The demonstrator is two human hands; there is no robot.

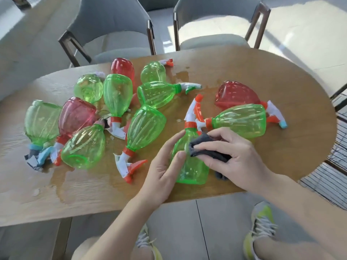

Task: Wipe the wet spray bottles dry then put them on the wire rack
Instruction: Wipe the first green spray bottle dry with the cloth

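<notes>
Head view, going left to right. Far left of the desk [47, 194], a tangle of bottles is lying on their sides: a green bottle [42, 121], a pink-red one [76, 114] and another green one [84, 146], nozzles knotted together at the near-left. A water film [62, 177] is spreading on the wood in front of them. Risk: anything dried and set back down here is getting wet again.

Middle: more green bottles and a red one [123, 67] are piled close, some touching. A lying green bottle [145, 126] is pointing its orange trigger [135, 167] toward the left hand, so an elbow or cloth swing could be knocking it and rolling the round bodies.

Left hand [165, 171] is curling fingers and thumb around the held green bottle [189, 166], steadying it near the desk's near edge. Bottle is wet-speckled and slick plastic, so my guess is it could be slipping or popping out of a one-hand grip and dropping off the edge to the floor.

Right hand [231, 149] is pinching a dark cloth [208, 149] and pressing it on the bottle's shoulder. Cloth is small and may be getting soaked, leaving streaks.

Right: a green bottle [240, 120] and a red bottle [236, 95] are lying just beyond the hands, close enough to be bumped. Wire rack [339, 147] is showing only at the far right edge, past the desk end; the reach across could be clipping those two.
</notes>
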